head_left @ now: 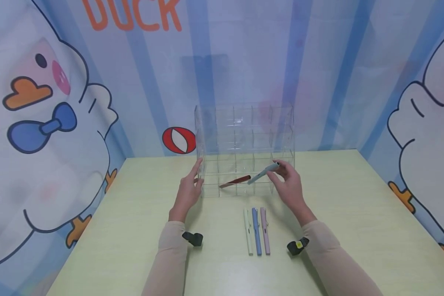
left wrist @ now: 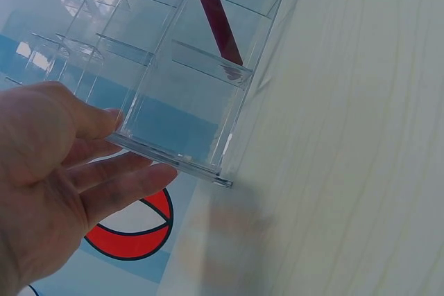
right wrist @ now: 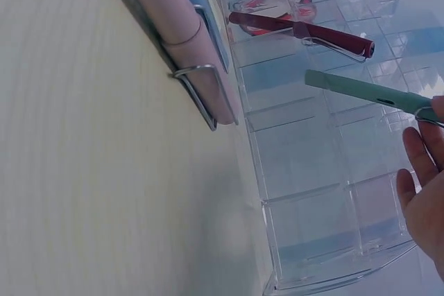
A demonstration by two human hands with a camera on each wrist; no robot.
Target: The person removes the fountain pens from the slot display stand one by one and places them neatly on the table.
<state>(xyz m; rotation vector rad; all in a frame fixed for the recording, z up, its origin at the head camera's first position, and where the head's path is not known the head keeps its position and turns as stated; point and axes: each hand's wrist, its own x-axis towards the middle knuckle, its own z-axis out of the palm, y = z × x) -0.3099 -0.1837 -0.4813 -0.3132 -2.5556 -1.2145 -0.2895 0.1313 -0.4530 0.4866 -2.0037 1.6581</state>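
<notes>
A clear acrylic rack with rows of compartments stands on the table. My left hand holds its left side, the thumb by the front edge and the fingers along the outer wall. Between fingers and thumb, my right hand pinches a teal pen by its clip end. The other end slants down to the left, over the rack's lower front in the head view. A dark red pen leans at a slant in the rack's lower part, left of the teal one.
In front of the rack a pale green pen, a blue pen and a pink pen lie side by side on the table. Behind stands a striped curtain with duck drawings.
</notes>
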